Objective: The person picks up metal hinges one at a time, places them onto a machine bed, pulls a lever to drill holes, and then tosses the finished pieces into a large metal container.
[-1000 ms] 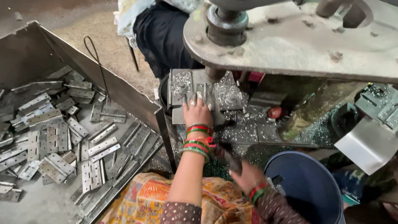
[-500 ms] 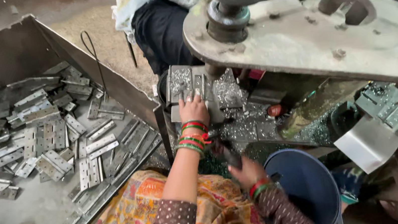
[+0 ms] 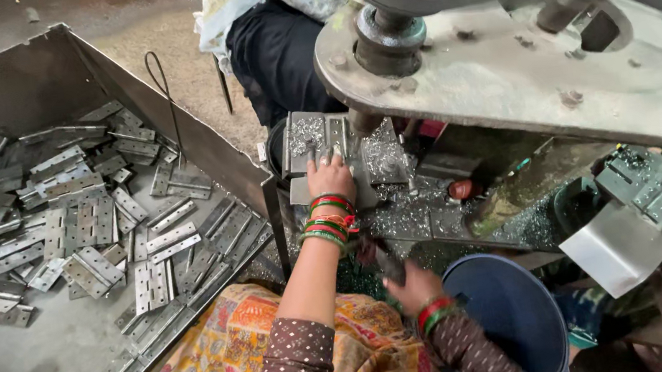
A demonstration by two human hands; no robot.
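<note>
my left hand reaches forward, palm down, fingers flat on the metal hinge plate under the machine. my right hand stays low near the blue bucket, blurred; i cannot tell its grip.

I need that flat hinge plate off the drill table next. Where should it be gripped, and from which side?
Judging by its pose, take the hinge plate by its near edge, from the person's side. It lies flat under the left hand, and the drill spindle and the machine's metal deck crowd its far and right sides. Metal chips surround it.
</note>
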